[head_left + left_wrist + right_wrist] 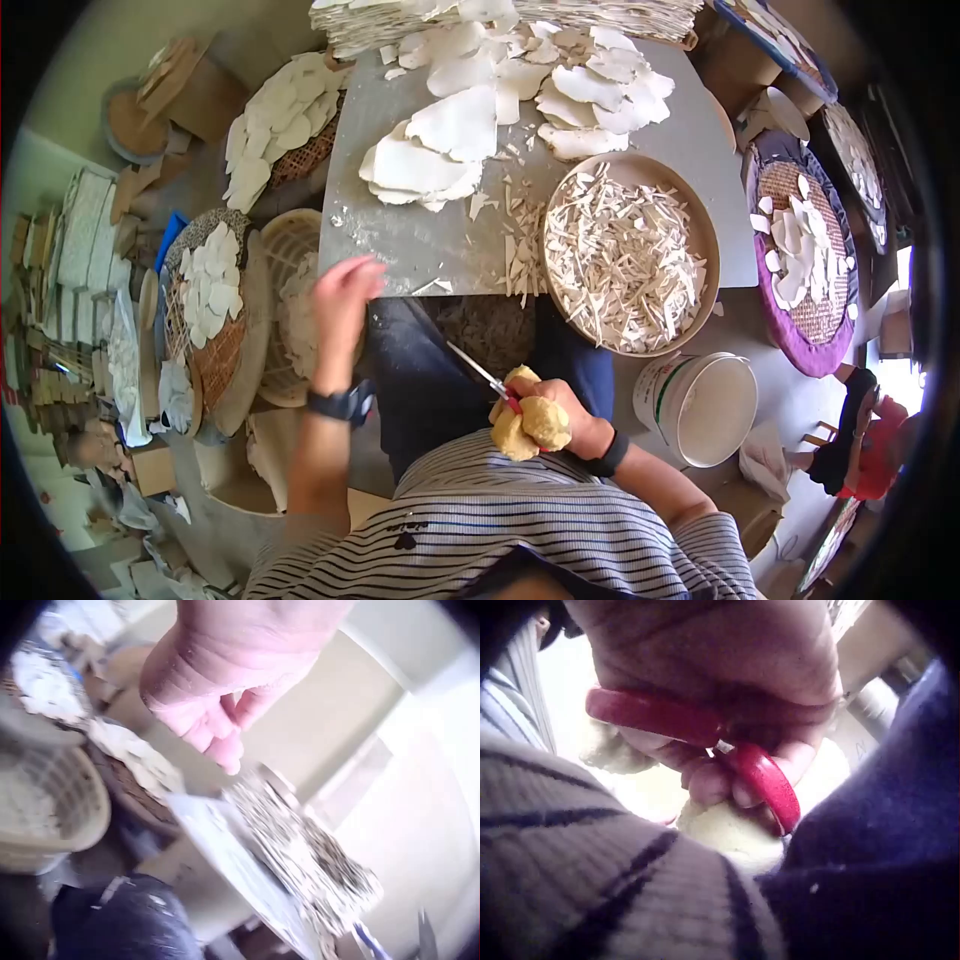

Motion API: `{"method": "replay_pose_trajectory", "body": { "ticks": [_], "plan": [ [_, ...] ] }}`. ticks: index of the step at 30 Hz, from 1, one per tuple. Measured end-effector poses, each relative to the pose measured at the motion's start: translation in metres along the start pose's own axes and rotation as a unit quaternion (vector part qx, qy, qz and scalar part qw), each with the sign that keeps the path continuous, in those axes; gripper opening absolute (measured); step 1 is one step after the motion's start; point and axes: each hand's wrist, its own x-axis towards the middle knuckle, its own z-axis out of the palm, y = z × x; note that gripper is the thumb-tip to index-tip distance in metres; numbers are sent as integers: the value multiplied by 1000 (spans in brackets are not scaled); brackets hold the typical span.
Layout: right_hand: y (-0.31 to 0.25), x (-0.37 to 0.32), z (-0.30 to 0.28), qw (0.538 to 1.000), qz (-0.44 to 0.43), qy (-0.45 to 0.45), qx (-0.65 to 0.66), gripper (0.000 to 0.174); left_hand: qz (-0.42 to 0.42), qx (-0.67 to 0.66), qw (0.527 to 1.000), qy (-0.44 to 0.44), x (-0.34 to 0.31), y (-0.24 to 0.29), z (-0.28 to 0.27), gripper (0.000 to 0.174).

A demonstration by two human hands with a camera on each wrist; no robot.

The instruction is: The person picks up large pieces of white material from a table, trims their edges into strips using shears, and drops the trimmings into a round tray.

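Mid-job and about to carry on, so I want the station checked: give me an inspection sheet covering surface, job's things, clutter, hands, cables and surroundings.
Surface: grey table, pale dust near its front edge.
Job's things: red-handled scissors; flat pale pieces on the table; round tray full of cut strips.
Clutter: loose scraps left of the tray.
Hands: right hand holds the scissors, yellow lumps around the handles; left hand by the table's front-left corner, nothing seen in it.
Cables: nothing seen.
Surroundings: white bucket on the floor; person in red at far right.
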Motion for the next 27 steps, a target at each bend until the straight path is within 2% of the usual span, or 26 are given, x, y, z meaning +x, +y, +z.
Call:
{"method": "replay_pose_trajectory", "body": {
  "ticks": [1,2,3,4,5,6,11,13,14,16,19,20,23,26,27],
  "plan": [
    [5,1,2,1000,-2,5,-1,17,60,25,995,-74,23,-13,34,22],
    [10,0,4,1000,-11,20,-4,17,147,155,973,-88,37,-12,66,20],
    [23,2,12,996,12,10,87,17,228,312,917,-101,48,3,83,19],
    [38,4,20,984,36,5,176,17,252,418,865,-117,50,14,112,18],
    [41,2,15,984,44,14,174,17,272,519,800,-128,51,26,132,19],
    [43,0,10,983,53,23,173,17,301,556,764,-129,63,12,146,16],
    [12,-13,-9,997,-2,82,-10,19,322,591,729,-125,80,6,153,9],
    [17,-10,-11,997,-13,75,-24,19,328,619,700,-142,78,12,149,10],
    [16,-9,-13,997,-18,70,-18,18,366,622,680,-128,81,6,147,12],
    [18,-9,-10,998,-14,66,20,16,376,618,679,-127,79,8,145,10],
    [12,-7,-9,997,-25,69,-10,16,370,621,676,-147,81,8,147,6],
    [4,-9,-13,992,-15,66,-105,17,363,623,675,-156,83,8,147,6],
    [9,-10,-14,990,-30,68,-122,17,360,608,681,-192,84,14,144,7],
    [14,-11,-13,996,-14,63,-61,17,310,515,767,-224,71,34,147,7],
    [18,-10,-12,997,-9,61,-54,17,189,378,852,-310,74,34,152,12]
  ]
}}
